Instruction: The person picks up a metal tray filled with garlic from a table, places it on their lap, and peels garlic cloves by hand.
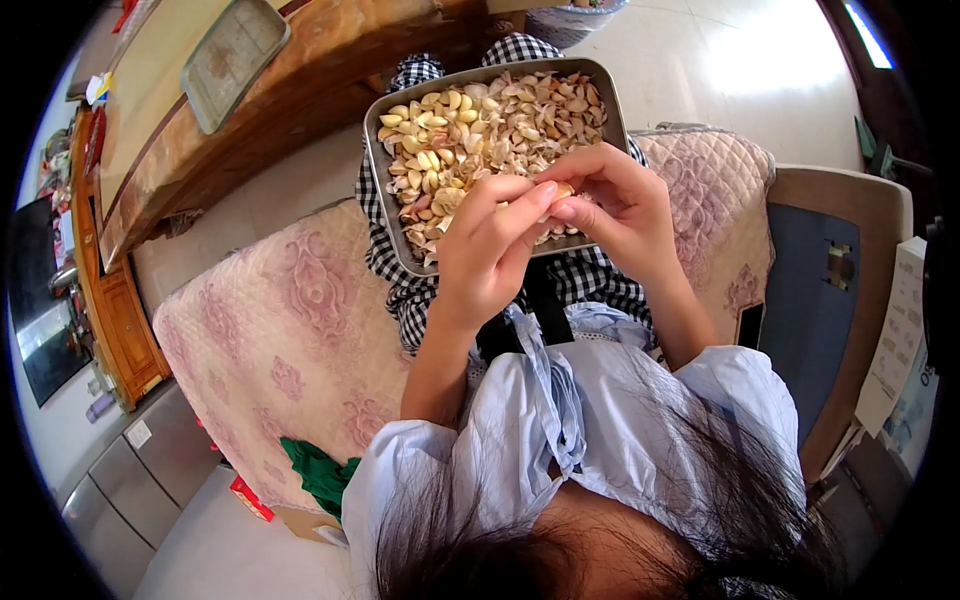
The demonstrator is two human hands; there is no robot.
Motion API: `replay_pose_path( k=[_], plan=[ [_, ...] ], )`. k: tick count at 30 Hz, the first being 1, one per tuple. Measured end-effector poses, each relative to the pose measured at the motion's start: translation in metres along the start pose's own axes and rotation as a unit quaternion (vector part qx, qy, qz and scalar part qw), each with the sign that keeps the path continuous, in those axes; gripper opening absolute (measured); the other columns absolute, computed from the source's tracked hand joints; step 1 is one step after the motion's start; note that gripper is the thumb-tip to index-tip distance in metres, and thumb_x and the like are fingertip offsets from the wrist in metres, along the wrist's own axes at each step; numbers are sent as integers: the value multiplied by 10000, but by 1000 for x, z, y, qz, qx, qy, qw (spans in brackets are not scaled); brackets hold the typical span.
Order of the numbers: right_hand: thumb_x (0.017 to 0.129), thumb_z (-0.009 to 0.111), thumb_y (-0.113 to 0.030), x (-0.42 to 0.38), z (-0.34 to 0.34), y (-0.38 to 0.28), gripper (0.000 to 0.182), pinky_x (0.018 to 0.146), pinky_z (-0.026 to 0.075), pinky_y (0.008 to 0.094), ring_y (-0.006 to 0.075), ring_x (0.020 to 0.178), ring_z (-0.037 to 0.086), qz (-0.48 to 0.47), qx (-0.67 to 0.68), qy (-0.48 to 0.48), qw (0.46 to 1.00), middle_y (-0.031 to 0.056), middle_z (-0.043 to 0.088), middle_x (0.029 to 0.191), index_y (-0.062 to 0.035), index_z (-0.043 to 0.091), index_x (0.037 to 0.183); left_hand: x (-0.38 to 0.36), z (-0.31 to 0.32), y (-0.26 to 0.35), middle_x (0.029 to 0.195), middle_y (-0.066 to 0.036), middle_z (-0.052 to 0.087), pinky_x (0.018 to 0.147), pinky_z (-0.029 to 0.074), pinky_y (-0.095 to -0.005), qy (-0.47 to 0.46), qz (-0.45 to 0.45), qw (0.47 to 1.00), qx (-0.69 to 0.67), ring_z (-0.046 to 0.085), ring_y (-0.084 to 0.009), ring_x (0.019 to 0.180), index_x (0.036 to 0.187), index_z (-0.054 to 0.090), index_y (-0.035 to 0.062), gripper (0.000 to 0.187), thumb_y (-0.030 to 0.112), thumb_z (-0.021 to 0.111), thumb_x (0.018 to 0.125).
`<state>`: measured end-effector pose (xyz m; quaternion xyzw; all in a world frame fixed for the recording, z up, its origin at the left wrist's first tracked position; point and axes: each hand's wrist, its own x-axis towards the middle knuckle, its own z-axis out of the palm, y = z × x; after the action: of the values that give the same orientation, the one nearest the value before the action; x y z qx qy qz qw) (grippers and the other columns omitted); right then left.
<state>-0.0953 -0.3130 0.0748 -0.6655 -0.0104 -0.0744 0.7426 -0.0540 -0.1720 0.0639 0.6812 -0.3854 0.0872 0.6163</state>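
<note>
A metal tray (377,170) rests on my lap, filled with garlic. Pale peeled cloves (428,160) lie at its left side, while cloves still in their skins (570,108) and loose papery bits spread over the right. Above the tray's near edge, my left hand (487,235) and my right hand (622,205) meet, fingertips pinched together. Between them is a garlic clove (562,190), mostly covered by the fingers. Both thumbs and index fingers press on it.
Under me is a seat with a quilted floral cover (290,320). A wooden table (200,160) carrying another shallow tray (235,62) stands at upper left. On the right is a chair with a blue panel (815,300). A green cloth (318,475) lies at lower left.
</note>
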Motion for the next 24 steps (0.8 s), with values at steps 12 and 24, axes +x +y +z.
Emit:
replay_pose_path(
  k=[12,24],
  plan=[
    [678,672,-79,7,1,-4,185,644,432,254,162,746,525,-170,-108,-22,979,58,544,814,-39,628,853,-3,2,16,920,-60,548,663,430,-185,44,-300,871,-386,519,-78,795,1110,415,-5,302,141,513,864],
    [671,656,4,3,8,-6,209,664,451,273,201,763,564,-193,-134,59,970,101,578,836,-12,589,867,-6,4,19,999,-121,529,708,497,-250,97,-241,900,-349,563,-143,825,1028,484,-49,231,0,545,810]
  ],
)
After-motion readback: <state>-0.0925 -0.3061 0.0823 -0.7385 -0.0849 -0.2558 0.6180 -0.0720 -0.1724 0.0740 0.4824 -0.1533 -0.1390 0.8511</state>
